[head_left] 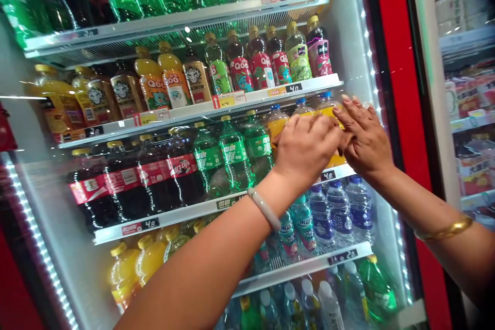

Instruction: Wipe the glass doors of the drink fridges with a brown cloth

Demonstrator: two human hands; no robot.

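Nearest are a pale bangle [264, 209] and a gold bangle [448, 230]. Beyond, before the blue-capped orange bottles [277, 124], the left hand [307, 143] curls beside the right hand [364, 136], whose fingers are straighter; whether either grips anything, I cannot tell. Green bottles [234, 154] stand left of the orange bottles, blue-labelled bottles [340, 216] below.

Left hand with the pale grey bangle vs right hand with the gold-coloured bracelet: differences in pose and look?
- Fingers: the left hand bends its fingers, tips hidden; the right hand has fingers extended upward.
- Wrist: the left wears a smooth pale grey bangle; the right, a shiny gold-coloured bracelet.

Shared: both bare, backs towards the camera, overlapping in view before blue-capped orange drink bottles.
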